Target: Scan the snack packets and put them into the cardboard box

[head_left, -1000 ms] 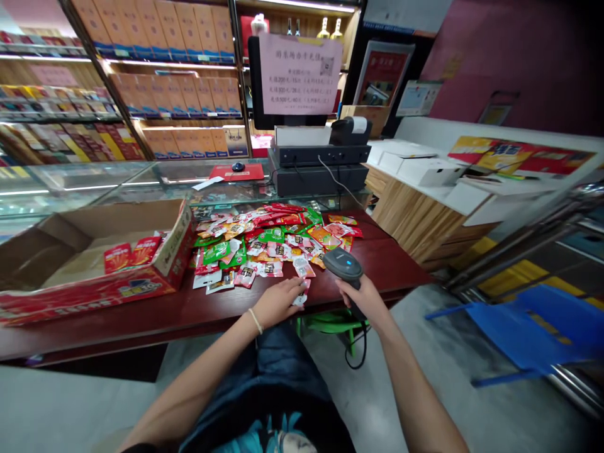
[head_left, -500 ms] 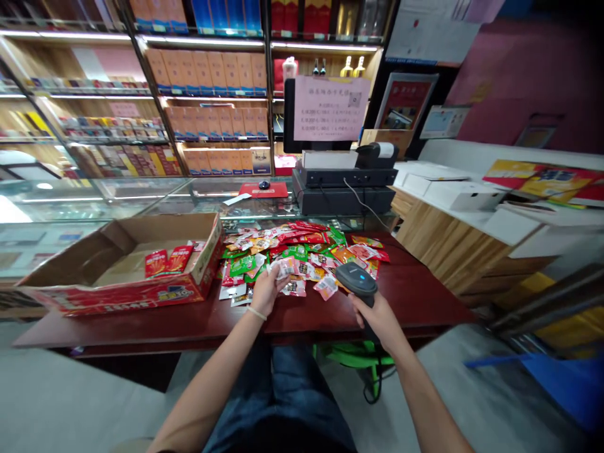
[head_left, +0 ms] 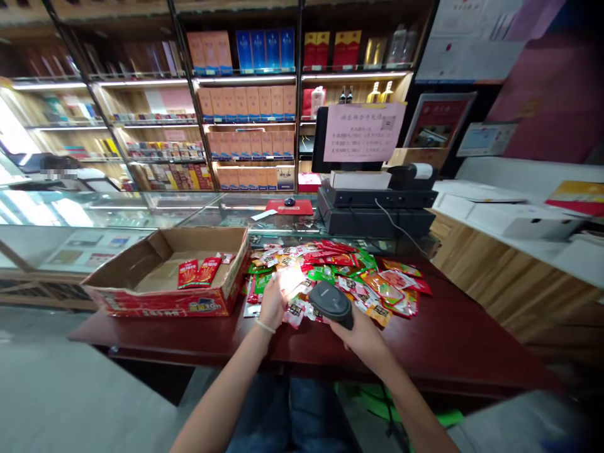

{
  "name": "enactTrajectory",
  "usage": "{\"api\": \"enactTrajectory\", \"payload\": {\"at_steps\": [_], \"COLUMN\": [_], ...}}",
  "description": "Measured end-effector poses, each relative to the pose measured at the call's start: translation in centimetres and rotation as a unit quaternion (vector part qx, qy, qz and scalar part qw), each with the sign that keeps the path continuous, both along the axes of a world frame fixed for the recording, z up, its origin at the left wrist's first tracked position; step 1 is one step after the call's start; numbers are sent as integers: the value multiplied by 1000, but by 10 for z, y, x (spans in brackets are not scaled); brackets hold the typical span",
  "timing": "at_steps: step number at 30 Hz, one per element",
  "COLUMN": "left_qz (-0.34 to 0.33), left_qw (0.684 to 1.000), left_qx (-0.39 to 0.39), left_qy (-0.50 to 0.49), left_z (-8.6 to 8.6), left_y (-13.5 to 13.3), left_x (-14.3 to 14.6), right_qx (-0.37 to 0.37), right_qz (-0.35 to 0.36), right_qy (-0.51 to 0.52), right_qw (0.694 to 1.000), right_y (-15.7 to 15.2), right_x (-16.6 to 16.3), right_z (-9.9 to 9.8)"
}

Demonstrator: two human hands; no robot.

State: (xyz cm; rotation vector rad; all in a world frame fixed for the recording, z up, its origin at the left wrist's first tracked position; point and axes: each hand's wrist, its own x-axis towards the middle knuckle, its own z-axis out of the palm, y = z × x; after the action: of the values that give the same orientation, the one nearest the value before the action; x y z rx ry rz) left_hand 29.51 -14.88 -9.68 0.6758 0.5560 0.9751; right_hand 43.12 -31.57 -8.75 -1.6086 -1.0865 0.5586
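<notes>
In my left hand (head_left: 274, 301) is a small snack packet (head_left: 291, 280), lit up bright white so that its print is washed out. My right hand (head_left: 361, 333) grips a black barcode scanner (head_left: 331, 302) by its handle, its head turned toward the packet and a short gap away. Beneath and behind both hands spreads a heap of snack packets (head_left: 330, 257) in red, green, orange and white. To the left, an open cardboard box (head_left: 165, 305) has a few red packets (head_left: 201, 272) lying in it.
The dark red table (head_left: 425, 343) carries the box and the heap. Behind it stand a glass counter (head_left: 226, 211), a monitor with a pink notice (head_left: 358, 133) and a receipt printer (head_left: 414, 176). A wooden cabinet (head_left: 476, 270) is on the right, and a green stool (head_left: 372, 402) below.
The scanner has come left, closer to the packet in my left hand, and light now falls on that packet. My view has turned a little to the left and up.
</notes>
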Motion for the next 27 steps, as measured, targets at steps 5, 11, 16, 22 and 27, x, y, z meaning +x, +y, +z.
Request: {"api": "enactTrajectory", "payload": {"at_steps": [5, 11, 16, 22, 27], "left_qz": [4, 86, 228, 201, 219], "left_qw": [999, 948, 728, 631, 597], "left_qx": [25, 272, 456, 467, 516], "left_qy": [31, 143, 458, 586, 574], "left_z": [14, 64, 77, 56, 51], "left_y": [11, 51, 100, 133, 118], "left_x": [-11, -82, -168, -206, -193], "right_qx": [-23, -41, -22, -17, -32], "right_qz": [-3, 17, 47, 63, 52], "right_qy": [24, 36, 33, 37, 50], "right_qw": [999, 998, 998, 997, 997], "right_y": [9, 32, 58, 72, 59], "right_x": [3, -6, -23, -34, -24], "right_z": [-5, 9, 23, 24, 22]}}
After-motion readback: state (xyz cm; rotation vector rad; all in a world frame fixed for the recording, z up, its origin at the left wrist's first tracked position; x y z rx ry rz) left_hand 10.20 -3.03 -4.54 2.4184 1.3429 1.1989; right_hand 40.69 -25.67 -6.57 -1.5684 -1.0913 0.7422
